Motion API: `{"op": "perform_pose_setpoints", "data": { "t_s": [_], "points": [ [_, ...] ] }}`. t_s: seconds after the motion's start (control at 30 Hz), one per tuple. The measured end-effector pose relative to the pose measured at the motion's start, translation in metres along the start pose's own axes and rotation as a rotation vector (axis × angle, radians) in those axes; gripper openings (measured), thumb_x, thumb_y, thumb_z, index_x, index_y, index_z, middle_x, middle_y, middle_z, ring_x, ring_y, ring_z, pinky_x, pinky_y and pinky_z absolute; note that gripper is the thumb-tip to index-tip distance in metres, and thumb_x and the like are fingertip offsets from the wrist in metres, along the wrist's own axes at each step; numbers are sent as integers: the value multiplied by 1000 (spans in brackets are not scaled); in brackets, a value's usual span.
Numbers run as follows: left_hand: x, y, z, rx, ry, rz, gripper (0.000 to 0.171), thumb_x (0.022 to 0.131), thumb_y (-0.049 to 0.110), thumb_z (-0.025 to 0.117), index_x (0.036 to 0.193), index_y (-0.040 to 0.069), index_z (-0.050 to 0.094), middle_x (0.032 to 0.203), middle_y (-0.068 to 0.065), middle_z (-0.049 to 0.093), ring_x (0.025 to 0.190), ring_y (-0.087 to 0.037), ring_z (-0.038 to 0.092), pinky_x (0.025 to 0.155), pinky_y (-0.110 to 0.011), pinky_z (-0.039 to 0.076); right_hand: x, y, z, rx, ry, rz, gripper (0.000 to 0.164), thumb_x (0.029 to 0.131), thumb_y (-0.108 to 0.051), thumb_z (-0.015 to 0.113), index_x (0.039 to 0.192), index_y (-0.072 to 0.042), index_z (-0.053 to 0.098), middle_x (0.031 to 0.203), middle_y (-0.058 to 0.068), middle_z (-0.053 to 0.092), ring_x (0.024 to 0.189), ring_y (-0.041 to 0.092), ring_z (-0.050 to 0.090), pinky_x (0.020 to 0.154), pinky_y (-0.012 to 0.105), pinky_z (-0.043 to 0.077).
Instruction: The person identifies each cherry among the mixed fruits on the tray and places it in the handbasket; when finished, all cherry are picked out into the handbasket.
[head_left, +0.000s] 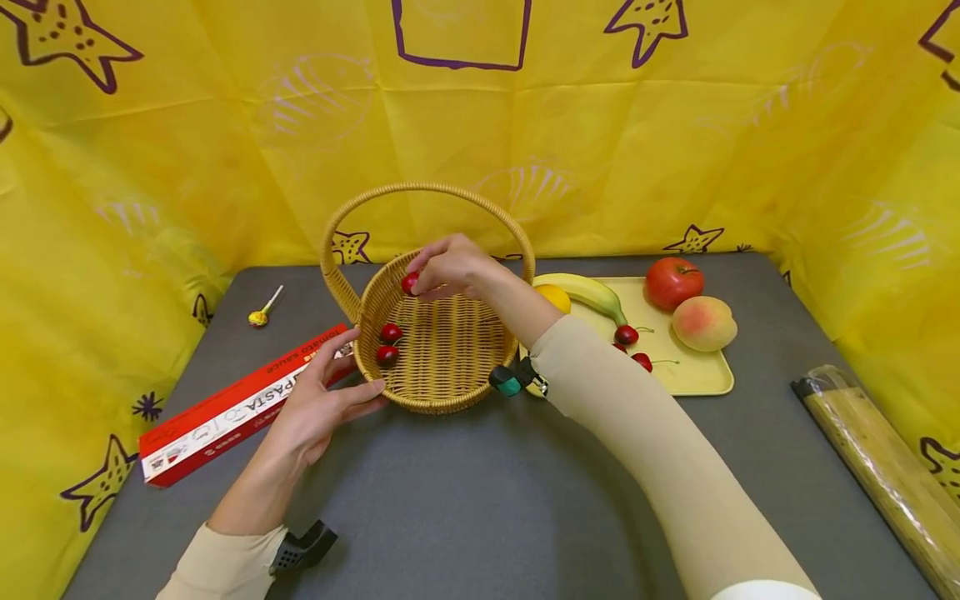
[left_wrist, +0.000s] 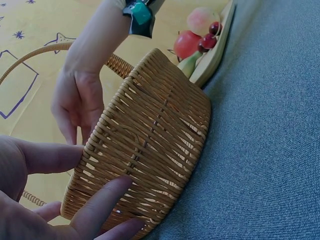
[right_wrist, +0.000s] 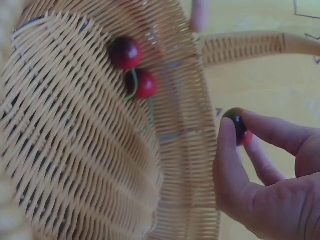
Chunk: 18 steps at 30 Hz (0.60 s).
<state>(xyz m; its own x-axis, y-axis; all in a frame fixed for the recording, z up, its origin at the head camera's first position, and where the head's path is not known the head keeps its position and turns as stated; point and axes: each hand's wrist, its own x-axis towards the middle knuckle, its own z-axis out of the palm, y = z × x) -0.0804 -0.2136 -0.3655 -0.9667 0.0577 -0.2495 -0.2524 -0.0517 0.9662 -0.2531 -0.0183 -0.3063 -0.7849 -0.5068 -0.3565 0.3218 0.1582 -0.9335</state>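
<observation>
A round wicker basket (head_left: pixel 450 354) with a tall hoop handle stands in the middle of the table. My left hand (head_left: pixel 318 404) touches its left side, fingers spread, with fingertips on the rim and against the outer wall (left_wrist: pixel 145 135). Between thumb and fingers, my right hand (head_left: pixel 453 267) pinches a cherry (right_wrist: pixel 239 125), held under the handle over the basket's far left edge in the head view. Inside lie two more cherries, one (head_left: pixel 391 332) behind the other (head_left: pixel 387 357), near the left wall; their green stems show in the right wrist view.
Right of the basket, a cream tray (head_left: pixel 708 383) holds a banana (head_left: pixel 588 292), an orange fruit (head_left: pixel 555 297), an apple (head_left: pixel 674 283), a peach (head_left: pixel 705 323) and cherries. Left lie a red pasta box (head_left: pixel 240 408) and a lollipop (head_left: pixel 260 317); a clear-wrapped yellowish pack (head_left: pixel 877 467) is far right.
</observation>
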Motion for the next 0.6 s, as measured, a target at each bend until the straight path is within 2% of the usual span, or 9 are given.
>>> {"op": "perform_pose_setpoints", "data": {
  "t_s": [0.3, 0.6],
  "points": [
    [1, -1, 0, -8, 7, 6, 87, 81, 3, 75, 151, 21, 25, 143, -23, 28, 109, -40, 60, 83, -47, 56, 15, 7, 6, -119, -23, 29, 31, 76, 17, 67, 106, 10, 66, 94, 20, 66, 91, 36, 66, 91, 51, 53],
    [0, -1, 0, -12, 6, 4, 87, 82, 2, 75, 151, 21, 25, 143, -23, 29, 111, -42, 58, 84, -49, 55, 23, 6, 11, -223, -55, 95, 31, 79, 18, 64, 109, 9, 65, 92, 17, 63, 81, 31, 66, 92, 49, 53]
  ]
}}
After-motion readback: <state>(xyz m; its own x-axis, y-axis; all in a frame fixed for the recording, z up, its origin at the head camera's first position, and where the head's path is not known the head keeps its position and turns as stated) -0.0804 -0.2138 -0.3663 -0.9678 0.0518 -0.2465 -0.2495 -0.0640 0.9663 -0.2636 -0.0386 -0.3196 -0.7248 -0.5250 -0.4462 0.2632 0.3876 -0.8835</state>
